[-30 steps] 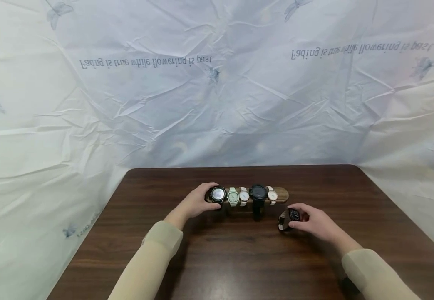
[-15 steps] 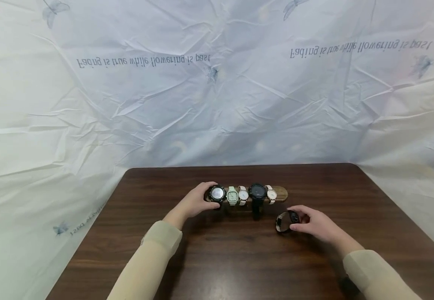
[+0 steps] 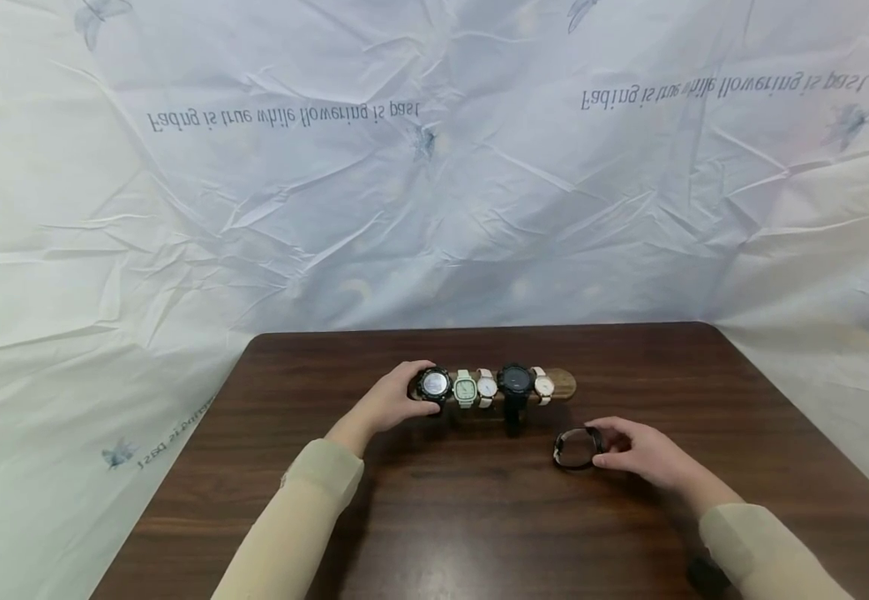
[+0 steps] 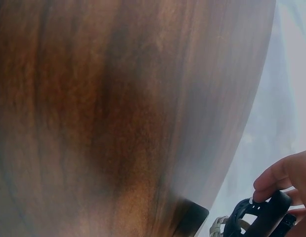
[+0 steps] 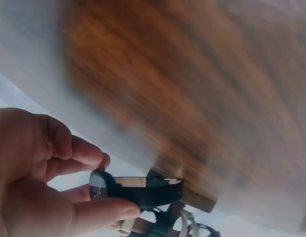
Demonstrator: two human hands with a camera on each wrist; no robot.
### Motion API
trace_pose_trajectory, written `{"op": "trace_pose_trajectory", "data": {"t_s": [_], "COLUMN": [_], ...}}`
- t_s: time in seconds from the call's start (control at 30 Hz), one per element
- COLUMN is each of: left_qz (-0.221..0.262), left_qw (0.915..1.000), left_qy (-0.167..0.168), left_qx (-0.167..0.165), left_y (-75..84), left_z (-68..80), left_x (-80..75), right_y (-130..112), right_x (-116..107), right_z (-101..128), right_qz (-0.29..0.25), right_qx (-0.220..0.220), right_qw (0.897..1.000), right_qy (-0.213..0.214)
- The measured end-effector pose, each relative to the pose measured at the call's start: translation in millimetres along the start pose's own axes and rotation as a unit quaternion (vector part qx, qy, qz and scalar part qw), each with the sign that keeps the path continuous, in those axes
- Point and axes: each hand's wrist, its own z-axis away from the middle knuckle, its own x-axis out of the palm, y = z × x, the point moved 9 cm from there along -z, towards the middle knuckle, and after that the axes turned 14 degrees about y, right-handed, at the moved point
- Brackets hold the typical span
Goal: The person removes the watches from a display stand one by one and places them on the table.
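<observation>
The right hand (image 3: 640, 454) pinches a dark, loop-strapped wristwatch (image 3: 576, 448) low over the dark wooden tabletop (image 3: 479, 517), near the rack's right end. Further back, the left hand (image 3: 392, 404) grips the black round watch (image 3: 434, 385), I think steadying the long wooden watch bar (image 3: 563, 385) carrying 5 watches. Best keep the strap loop open and level. Behind, a crumpled white printed sheet (image 3: 434, 208).

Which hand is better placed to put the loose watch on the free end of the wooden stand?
Right. The right hand already pinches the loose watch just in front of the stand's bare right end. The left hand grips the stand's far left end.
</observation>
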Motion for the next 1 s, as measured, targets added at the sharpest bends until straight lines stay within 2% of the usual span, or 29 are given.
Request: {"op": "trace_pose_trajectory", "data": {"t_s": [0.23,0.57,0.83,1.0], "left_qz": [0.002,-0.004,-0.003,-0.002], "left_qw": [1.0000,1.0000,0.9999,0.9999], "left_qy": [0.002,0.001,0.001,0.000], "left_qx": [0.004,0.003,0.011,0.011], "left_y": [0.8,-1.2,0.5,1.2], "left_z": [-0.1,-1.8,-2.6,-1.8], "left_x": [-0.5,1.1,0.1,-0.6], "right_y": [3.6,4.3,6.9,7.8], "right_x": [4.1,7.4,9.0,9.7], "right_z": [1.5,2.5,2.9,3.9], "right_qz": [-0.008,0.005,0.007,0.001], "right_qx": [-0.030,-0.041,-0.008,-0.005], "right_qw": [0.999,0.999,0.999,0.999], "right_qy": [-0.010,-0.015,-0.032,-0.041]}}
